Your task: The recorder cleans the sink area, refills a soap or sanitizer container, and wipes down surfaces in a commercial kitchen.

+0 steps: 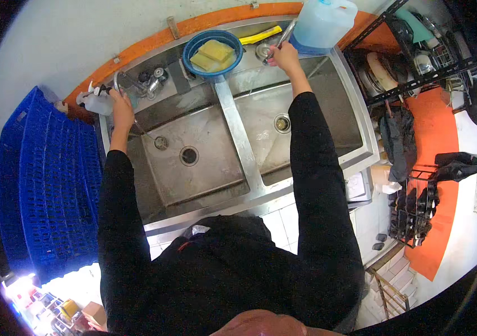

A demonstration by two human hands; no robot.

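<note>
Two joined stainless steel sink basins lie before me, the left basin [204, 134] and the right basin [263, 126]. My left hand [123, 110] is at the left rear corner, closed around a flexible metal faucet hose [116, 80]. A thin line, seemingly water, runs from below that hand towards a round fitting [161, 143] in the left basin. At the back right, my right hand [285, 58] grips another flexible metal hose [287, 32]. Between my hands, a blue plastic basin [187, 63] with yellow sponges [216, 51] sits on the back ledge.
A white spray bottle [97, 103] stands beside my left hand, near a metal tap [154, 84]. A jug of blue liquid [322, 27] and a yellow strip-like object [261, 35] are at the back. Blue plastic crates [57, 180] flank the left; a black rack [421, 82] flanks the right.
</note>
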